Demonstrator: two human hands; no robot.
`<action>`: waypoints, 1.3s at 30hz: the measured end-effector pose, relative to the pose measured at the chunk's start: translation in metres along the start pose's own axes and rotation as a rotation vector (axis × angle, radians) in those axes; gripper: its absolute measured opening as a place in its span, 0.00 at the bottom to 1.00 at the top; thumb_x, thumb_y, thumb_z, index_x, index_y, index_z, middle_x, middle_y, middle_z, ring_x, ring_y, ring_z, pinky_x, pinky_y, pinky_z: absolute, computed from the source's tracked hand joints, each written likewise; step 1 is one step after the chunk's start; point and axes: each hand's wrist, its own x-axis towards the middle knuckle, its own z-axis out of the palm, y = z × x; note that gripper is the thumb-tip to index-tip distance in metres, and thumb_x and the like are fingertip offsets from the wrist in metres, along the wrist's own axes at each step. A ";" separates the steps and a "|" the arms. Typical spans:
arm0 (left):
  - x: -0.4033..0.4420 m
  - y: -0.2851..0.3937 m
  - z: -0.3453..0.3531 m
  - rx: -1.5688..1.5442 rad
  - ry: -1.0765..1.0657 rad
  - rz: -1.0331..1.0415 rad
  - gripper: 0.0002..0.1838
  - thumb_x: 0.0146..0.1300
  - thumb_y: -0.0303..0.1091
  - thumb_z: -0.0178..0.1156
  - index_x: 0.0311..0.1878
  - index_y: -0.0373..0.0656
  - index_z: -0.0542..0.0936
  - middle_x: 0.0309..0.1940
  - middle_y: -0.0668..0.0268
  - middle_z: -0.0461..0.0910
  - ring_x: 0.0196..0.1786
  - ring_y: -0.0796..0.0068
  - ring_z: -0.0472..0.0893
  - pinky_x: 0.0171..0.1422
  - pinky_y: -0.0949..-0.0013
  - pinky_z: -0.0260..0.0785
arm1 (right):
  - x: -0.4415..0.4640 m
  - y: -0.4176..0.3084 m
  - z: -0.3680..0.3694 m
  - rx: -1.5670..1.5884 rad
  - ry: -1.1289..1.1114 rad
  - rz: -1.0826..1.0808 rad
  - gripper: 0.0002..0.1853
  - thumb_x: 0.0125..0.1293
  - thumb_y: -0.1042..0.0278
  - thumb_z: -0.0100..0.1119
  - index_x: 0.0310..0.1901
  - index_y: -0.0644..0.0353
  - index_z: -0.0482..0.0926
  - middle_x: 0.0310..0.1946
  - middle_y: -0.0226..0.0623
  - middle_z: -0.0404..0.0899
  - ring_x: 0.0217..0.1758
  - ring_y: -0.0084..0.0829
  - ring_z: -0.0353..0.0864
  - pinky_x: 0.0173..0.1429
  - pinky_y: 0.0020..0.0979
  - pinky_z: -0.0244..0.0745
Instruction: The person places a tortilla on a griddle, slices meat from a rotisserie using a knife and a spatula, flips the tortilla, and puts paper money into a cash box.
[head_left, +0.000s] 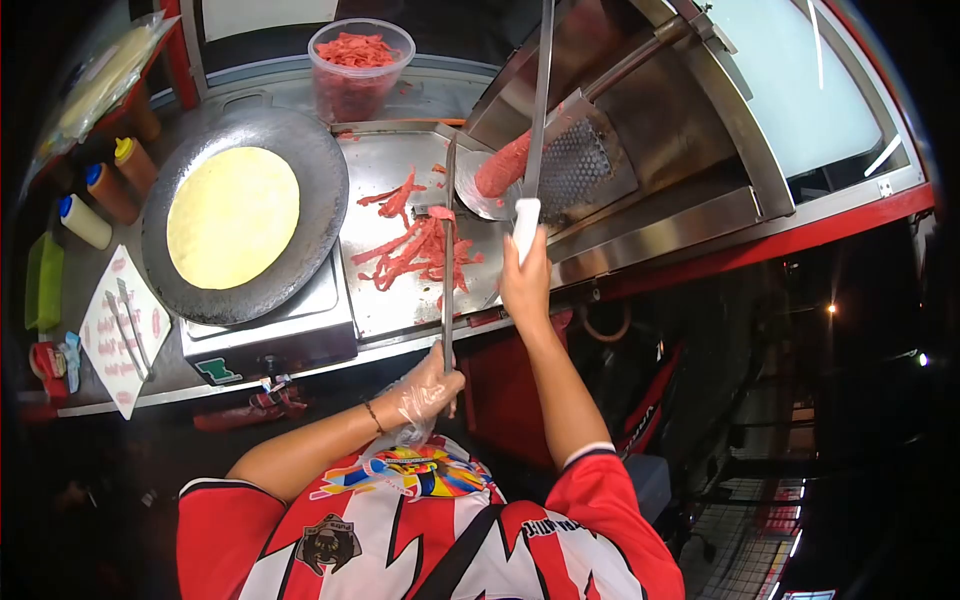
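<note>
My left hand [428, 390], in a clear plastic glove, is wrapped round the end of a long, thin metal tool [448, 270] that points away over the steel tray. In my right hand [526, 280] is the white handle of a long knife [540, 110], its blade beside the red meat roll [503, 165] on a spit. Whether the blade touches the meat I cannot tell. Red meat strips [425, 255] lie on the steel tray [380, 310], under and around the thin tool.
Left of the tray, a flatbread [233, 218] lies on a round black griddle [320, 245]. A clear tub [350, 95] of red meat stands behind. Sauce bottles [112, 193] and tongs [130, 325] on paper are at far left. A metal guard [670, 235] borders the spit.
</note>
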 end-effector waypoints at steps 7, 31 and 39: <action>0.007 0.010 0.000 0.070 0.029 0.000 0.20 0.69 0.32 0.53 0.52 0.30 0.56 0.24 0.56 0.74 0.21 0.66 0.80 0.27 0.62 0.78 | -0.100 0.085 0.021 0.035 -0.014 -0.010 0.17 0.75 0.68 0.55 0.60 0.65 0.67 0.27 0.56 0.80 0.36 0.61 0.85 0.37 0.46 0.76; 0.044 0.047 -0.029 0.147 0.100 -0.005 0.25 0.71 0.36 0.51 0.59 0.27 0.56 0.22 0.57 0.75 0.21 0.65 0.81 0.27 0.60 0.79 | -0.160 0.034 -0.190 -0.280 -0.539 0.347 0.19 0.73 0.64 0.60 0.59 0.62 0.70 0.32 0.59 0.81 0.46 0.66 0.83 0.46 0.48 0.78; -0.013 0.035 -0.020 0.062 -0.020 -0.081 0.17 0.70 0.33 0.51 0.53 0.34 0.58 0.28 0.60 0.71 0.21 0.69 0.79 0.25 0.63 0.77 | -0.118 0.025 -0.186 -0.248 -0.445 0.209 0.13 0.73 0.67 0.60 0.52 0.63 0.72 0.27 0.51 0.80 0.30 0.49 0.85 0.34 0.42 0.74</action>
